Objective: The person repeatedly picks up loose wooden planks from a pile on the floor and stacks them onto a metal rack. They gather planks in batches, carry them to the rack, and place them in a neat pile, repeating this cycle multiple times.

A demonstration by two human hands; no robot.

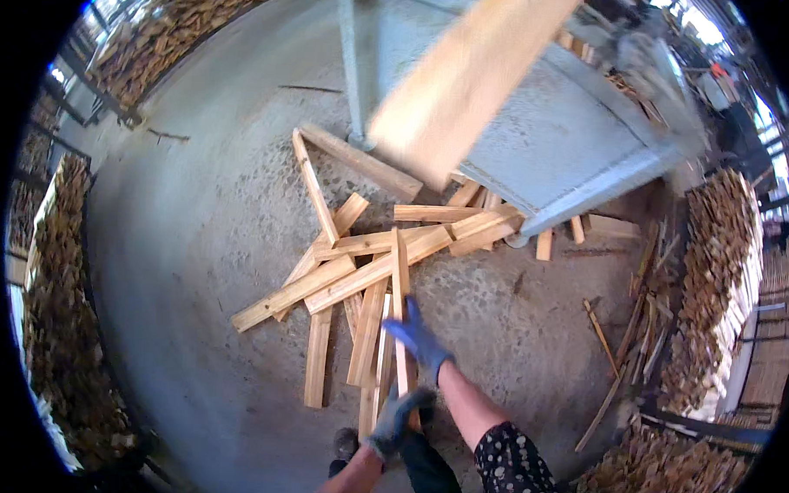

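Note:
A narrow wooden board (399, 281) slants up from the heap at my feet, its near end close to my body. My left hand (394, 422), in a grey-green glove, is closed around that near end. Farther up, my right hand (419, 339) in a blue glove touches the same board, thumb and fingers spread apart. Several more boards lie crisscrossed beneath and around it, among them a long plank (376, 276) and a short upright-looking piece (318, 357). Above them, a wide pale board (470, 84) is smeared by motion; what supports it cannot be seen.
A grey metal table (547, 121) stands ahead, its leg (350, 62) reaching the concrete floor. Behind the heap lies a weathered beam (361, 161). Thin scrap sticks (639, 325) litter the right. Stacked wood (57, 322) lines the left, another stack (719, 293) the right.

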